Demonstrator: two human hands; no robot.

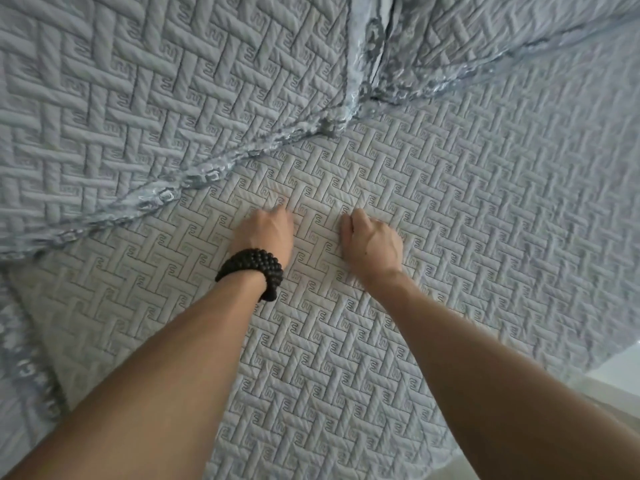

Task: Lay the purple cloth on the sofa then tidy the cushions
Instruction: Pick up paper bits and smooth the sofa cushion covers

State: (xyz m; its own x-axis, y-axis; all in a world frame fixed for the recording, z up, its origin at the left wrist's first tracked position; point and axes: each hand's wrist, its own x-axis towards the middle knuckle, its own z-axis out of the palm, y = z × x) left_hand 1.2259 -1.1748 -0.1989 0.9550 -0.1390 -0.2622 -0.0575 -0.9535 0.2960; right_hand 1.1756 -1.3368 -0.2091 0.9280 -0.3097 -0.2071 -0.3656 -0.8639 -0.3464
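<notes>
Both hands are pressed mid-frame on the quilted cloth (433, 209): left hand (265, 233) and right hand (370, 244), fingers curled, grip cannot be told. Cloth's long axis is unclear.

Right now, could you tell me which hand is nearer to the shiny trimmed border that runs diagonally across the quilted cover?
Left. The left hand rests just below and right of the shiny trimmed border, while the right hand lies farther right on the quilted cover.
</notes>
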